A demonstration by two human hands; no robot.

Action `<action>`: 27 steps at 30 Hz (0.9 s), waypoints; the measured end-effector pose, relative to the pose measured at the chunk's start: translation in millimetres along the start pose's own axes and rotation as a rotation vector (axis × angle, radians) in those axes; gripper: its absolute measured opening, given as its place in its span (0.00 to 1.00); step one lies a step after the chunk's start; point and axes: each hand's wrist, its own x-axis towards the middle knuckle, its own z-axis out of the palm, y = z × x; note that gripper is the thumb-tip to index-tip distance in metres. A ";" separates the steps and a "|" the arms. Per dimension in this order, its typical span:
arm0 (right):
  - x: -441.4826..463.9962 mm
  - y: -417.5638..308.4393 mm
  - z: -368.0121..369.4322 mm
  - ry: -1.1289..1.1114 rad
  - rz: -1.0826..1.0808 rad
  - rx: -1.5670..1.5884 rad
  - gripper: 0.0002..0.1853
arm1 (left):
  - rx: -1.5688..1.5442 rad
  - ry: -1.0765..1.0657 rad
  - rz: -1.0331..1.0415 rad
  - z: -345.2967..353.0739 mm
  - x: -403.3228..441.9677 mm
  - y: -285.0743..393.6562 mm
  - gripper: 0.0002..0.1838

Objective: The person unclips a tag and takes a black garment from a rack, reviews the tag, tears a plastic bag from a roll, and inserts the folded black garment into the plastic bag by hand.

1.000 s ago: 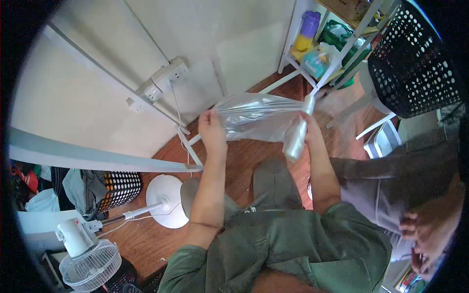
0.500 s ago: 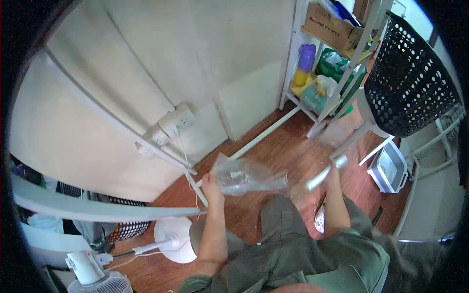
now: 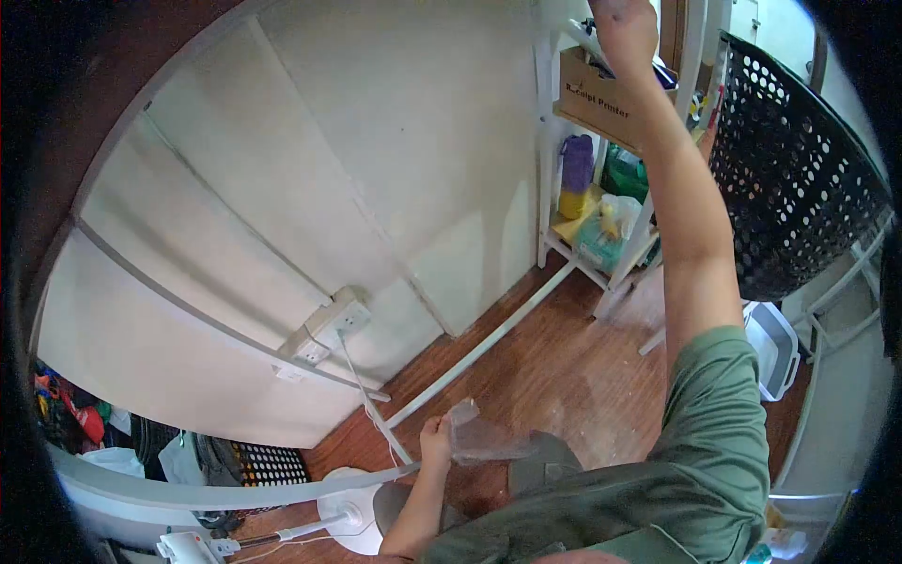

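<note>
My left hand (image 3: 436, 440), low in the middle, is closed on the edge of a clear plastic bag (image 3: 489, 444). The bag hangs out to the right over my lap, see-through and crumpled. My right hand (image 3: 624, 30) is stretched far up to the shelf, over the cardboard box (image 3: 601, 97) marked "Receipt Printer". A pale, shiny tube (image 3: 584, 38) sticks out to the left of this hand, which looks closed round it. The top frame edge cuts off part of the hand. Dark and blue items show inside the box behind my wrist.
Below the box, the shelf holds a purple and yellow bottle (image 3: 575, 177) and a filled plastic bag (image 3: 606, 233). A black perforated basket (image 3: 799, 169) stands right of my arm. A power strip (image 3: 329, 326) is on the left wall, above a white fan base (image 3: 352, 512).
My right hand has swung up from near the floor to the shelf box with the shiny tube. My left hand keeps the plastic bag. The view has shifted.
</note>
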 end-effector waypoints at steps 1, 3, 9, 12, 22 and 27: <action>10.0 12.5 8.1 -0.002 -0.004 0.005 0.25 | 0.000 -0.002 -0.005 -0.3 -11.9 11.2 0.10; 36.4 65.9 31.8 -0.255 0.030 -0.688 0.27 | 0.053 -0.018 -0.018 -7.9 -12.6 14.1 0.10; 10.5 182.5 52.8 -0.579 0.288 -0.795 0.24 | 0.318 -0.039 -0.038 -23.9 -28.2 28.5 0.12; -34.8 107.6 13.5 -0.313 0.084 -0.911 0.18 | 0.031 -0.070 -0.092 -23.3 -29.7 34.5 0.13; -342.2 -88.8 -78.9 -1.329 0.602 0.849 0.26 | -0.086 -0.544 0.164 5.4 -39.7 153.2 0.14; -350.9 -143.7 -98.2 -1.338 0.951 1.052 0.07 | -0.352 -0.593 0.161 -27.7 -57.8 181.9 0.19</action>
